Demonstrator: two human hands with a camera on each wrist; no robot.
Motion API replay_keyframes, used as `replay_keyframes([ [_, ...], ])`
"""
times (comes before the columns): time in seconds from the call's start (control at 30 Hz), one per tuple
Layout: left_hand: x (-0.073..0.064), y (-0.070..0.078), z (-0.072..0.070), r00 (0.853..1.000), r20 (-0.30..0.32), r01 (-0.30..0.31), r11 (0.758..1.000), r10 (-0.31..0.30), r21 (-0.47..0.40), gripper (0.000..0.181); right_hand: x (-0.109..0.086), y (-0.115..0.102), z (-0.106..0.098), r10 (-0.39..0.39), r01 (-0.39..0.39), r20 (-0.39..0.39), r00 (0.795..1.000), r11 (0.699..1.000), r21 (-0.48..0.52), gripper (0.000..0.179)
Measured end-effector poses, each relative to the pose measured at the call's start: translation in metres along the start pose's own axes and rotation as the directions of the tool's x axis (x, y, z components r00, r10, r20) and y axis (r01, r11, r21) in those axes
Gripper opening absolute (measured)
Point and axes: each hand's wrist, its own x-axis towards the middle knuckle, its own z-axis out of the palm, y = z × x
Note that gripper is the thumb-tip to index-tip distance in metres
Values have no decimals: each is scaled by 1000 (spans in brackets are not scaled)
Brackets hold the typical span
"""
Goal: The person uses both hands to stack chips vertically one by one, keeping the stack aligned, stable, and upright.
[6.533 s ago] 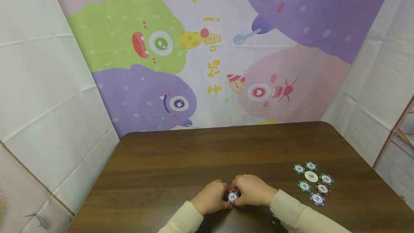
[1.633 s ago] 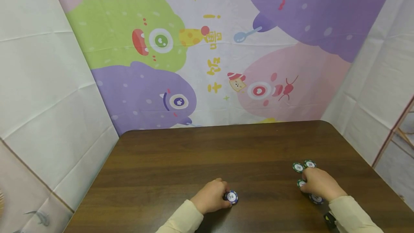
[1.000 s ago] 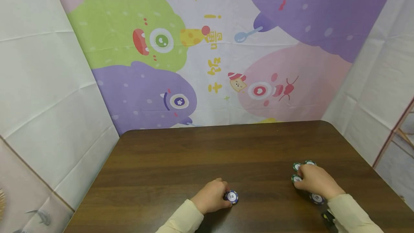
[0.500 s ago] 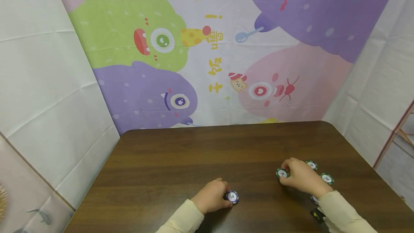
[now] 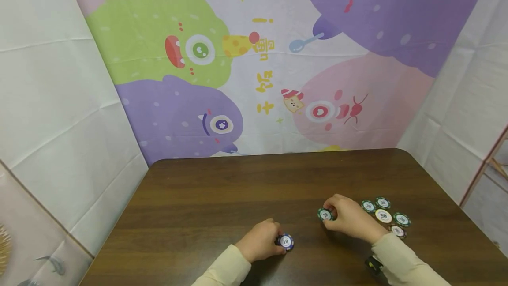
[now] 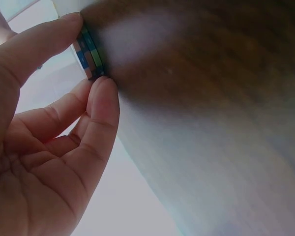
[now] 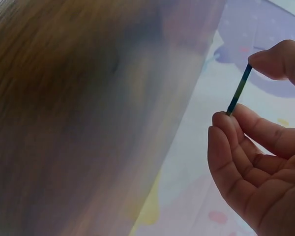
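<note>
My left hand [image 5: 259,241] grips a short stack of poker chips between thumb and fingertips, low at the table's near middle. Its top is a blue-edged chip [image 5: 285,242] marked 10; the left wrist view shows the stacked edges [image 6: 91,53], blue, green and pinkish. To the right and a little farther back, my right hand [image 5: 353,219] pinches a single green-edged poker chip [image 5: 325,215] marked 20 by its rim. Seen edge-on in the right wrist view, that green chip [image 7: 240,89] is thin and spans thumb and fingers, raised off the tabletop.
Several loose chips lie at the right of the brown table [image 5: 222,189]: a pale 50 chip [image 5: 383,216], green chips [image 5: 368,206] around it and a dark-edged chip [image 5: 397,231]. My right sleeve [image 5: 405,257] passes beside them. A cartoon-print cloth [image 5: 262,69] hangs behind the table.
From the stack, my right hand went to the loose chips, picked up a green one and carried it left, part of the way back. My left hand stays on the stack.
</note>
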Motion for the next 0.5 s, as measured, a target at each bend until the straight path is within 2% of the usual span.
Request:
replay_keyframes([
  [0.5, -1, 0, 0, 1000, 8, 16, 1000, -16, -16, 30, 10, -22, 23, -125, 123, 42, 991, 991, 51, 29],
])
